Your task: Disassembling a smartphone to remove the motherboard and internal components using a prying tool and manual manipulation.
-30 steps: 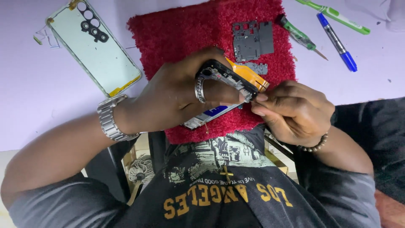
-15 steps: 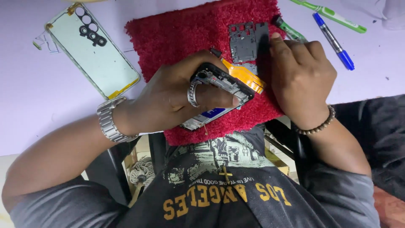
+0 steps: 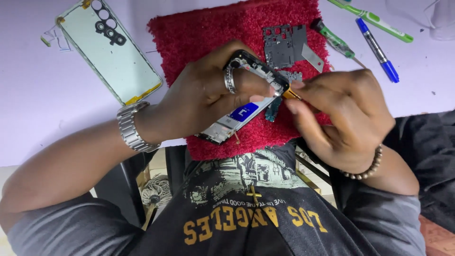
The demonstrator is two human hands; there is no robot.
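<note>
left hand (image 3: 204, 97) clamps opened phone (image 3: 246, 102) mid-frame; right hand (image 3: 341, 114) pinches orange pry tool (image 3: 290, 94), prying; next needs gentle leverage.

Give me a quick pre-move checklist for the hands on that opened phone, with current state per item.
1. Left hand grips the opened phone: ok.
2. Right hand pinches the orange-handled tool at the phone's edge: ok.
3. Tool tip seated: cannot tell, fingers hide it.
4. Phone over the red mat: ok.
5. Metal shield plate lies apart from both hands: ok.
6. Back cover lies off the mat: ok.
</note>
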